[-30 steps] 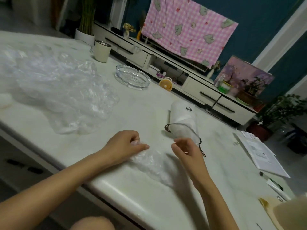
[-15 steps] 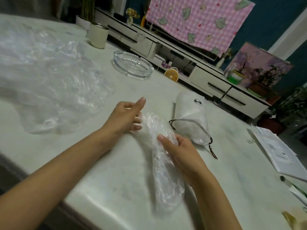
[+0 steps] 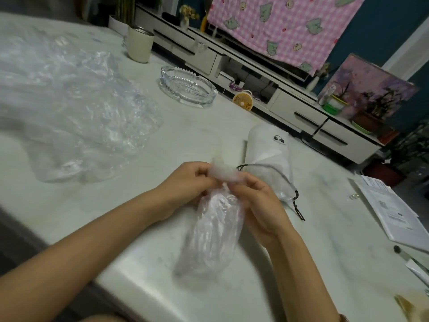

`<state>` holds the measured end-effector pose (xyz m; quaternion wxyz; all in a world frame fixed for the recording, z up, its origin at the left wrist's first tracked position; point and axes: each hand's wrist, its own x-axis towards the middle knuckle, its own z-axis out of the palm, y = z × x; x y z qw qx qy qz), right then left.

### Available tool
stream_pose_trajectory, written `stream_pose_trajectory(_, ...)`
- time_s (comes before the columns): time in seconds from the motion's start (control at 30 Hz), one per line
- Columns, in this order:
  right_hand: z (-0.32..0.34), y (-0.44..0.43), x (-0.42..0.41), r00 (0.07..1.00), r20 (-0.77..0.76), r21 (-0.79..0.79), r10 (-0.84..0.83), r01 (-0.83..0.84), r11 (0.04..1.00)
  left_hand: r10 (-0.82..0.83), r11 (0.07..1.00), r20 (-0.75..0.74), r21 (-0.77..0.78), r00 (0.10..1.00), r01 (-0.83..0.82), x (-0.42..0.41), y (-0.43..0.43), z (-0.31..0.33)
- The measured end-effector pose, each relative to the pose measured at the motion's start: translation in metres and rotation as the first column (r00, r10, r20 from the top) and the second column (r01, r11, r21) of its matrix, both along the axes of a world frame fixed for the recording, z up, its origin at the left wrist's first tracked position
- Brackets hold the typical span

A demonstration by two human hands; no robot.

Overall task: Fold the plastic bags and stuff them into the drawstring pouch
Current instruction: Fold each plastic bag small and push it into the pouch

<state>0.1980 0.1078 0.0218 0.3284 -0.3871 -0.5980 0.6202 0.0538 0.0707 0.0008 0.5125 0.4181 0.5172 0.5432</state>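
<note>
Pinching the bunched top of this flimsy, slippery plastic bag (image 3: 213,231) with left hand (image 3: 188,182) and right hand (image 3: 257,205); probably best grabbed there, though it's blurry.

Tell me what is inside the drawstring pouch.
The pouch bulges, and clear crinkled plastic seems to show at its corded mouth. Its white cloth hides the rest, so how many bags it holds cannot be told.
</note>
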Motion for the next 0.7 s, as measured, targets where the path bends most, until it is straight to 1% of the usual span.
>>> stream_pose_trajectory(0.03,0.000,0.000,0.000,1.000,0.008,0.019,-0.019,0.019,1.000,-0.021,0.998,0.125,-0.055,0.992,0.028,-0.001,0.000,0.003)
stream_pose_trajectory(0.07,0.001,0.001,-0.001,0.999,0.018,0.046,-0.031,0.030,0.998,-0.043,0.993,0.258,-0.098,0.965,0.070,-0.003,0.001,0.003)
stream_pose_trajectory(0.1,0.001,0.002,-0.001,0.999,0.026,0.081,-0.036,0.034,0.996,-0.067,0.985,0.359,-0.126,0.931,0.120,-0.005,0.002,0.004)
stream_pose_trajectory(0.17,0.000,0.002,-0.003,0.999,0.036,0.160,-0.034,0.028,0.987,-0.145,0.961,0.466,-0.142,0.873,0.236,-0.009,0.004,0.002)
stream_pose_trajectory(0.23,-0.005,0.001,-0.006,0.998,0.036,0.229,-0.047,0.038,0.973,-0.253,0.928,0.500,-0.116,0.828,0.354,-0.009,0.000,0.002)
stream_pose_trajectory(0.3,-0.006,0.001,-0.007,0.997,0.030,0.237,-0.065,0.056,0.970,-0.296,0.920,0.457,-0.101,0.839,0.379,-0.008,-0.004,0.004)
stream_pose_trajectory(0.4,0.001,0.002,0.000,0.994,-0.012,0.189,-0.107,0.108,0.976,-0.250,0.929,0.390,-0.161,0.886,0.333,-0.010,-0.005,0.003)
stream_pose_trajectory(0.43,0.004,0.002,0.003,0.991,-0.026,0.216,-0.130,0.133,0.967,-0.221,0.934,0.375,-0.184,0.900,0.306,-0.011,-0.004,0.003)
stream_pose_trajectory(0.47,0.006,0.002,0.007,0.986,-0.015,0.308,-0.166,0.162,0.938,-0.188,0.939,0.366,-0.204,0.911,0.276,-0.012,-0.003,0.003)
stream_pose_trajectory(0.5,0.007,0.000,0.009,0.976,0.045,0.481,-0.211,0.164,0.861,-0.158,0.939,0.365,-0.230,0.918,0.254,-0.014,-0.003,0.003)
stream_pose_trajectory(0.53,0.006,-0.004,0.008,0.951,0.150,0.684,-0.269,0.097,0.724,-0.130,0.937,0.371,-0.256,0.920,0.236,-0.015,-0.002,0.003)
stream_pose_trajectory(0.57,0.002,-0.008,0.005,0.911,0.265,0.830,-0.317,-0.048,0.556,-0.117,0.934,0.396,-0.267,0.911,0.236,-0.015,-0.002,0.004)
stream_pose_trajectory(0.6,-0.005,-0.012,0.001,0.866,0.356,0.893,-0.352,-0.204,0.401,-0.111,0.932,0.436,-0.266,0.893,0.246,-0.016,-0.003,0.004)
stream_pose_trajectory(0.63,-0.011,-0.017,-0.005,0.829,0.421,0.898,-0.369,-0.324,0.296,-0.111,0.930,0.491,-0.255,0.864,0.264,-0.016,-0.003,0.004)
stream_pose_trajectory(0.67,-0.016,-0.021,-0.010,0.812,0.449,0.893,-0.374,-0.388,0.229,-0.116,0.930,0.541,-0.235,0.833,0.282,-0.016,-0.004,0.004)
stream_pose_trajectory(0.7,-0.019,-0.023,-0.015,0.819,0.445,0.896,-0.362,-0.405,0.185,-0.114,0.932,0.566,-0.225,0.816,0.286,-0.016,-0.004,0.003)
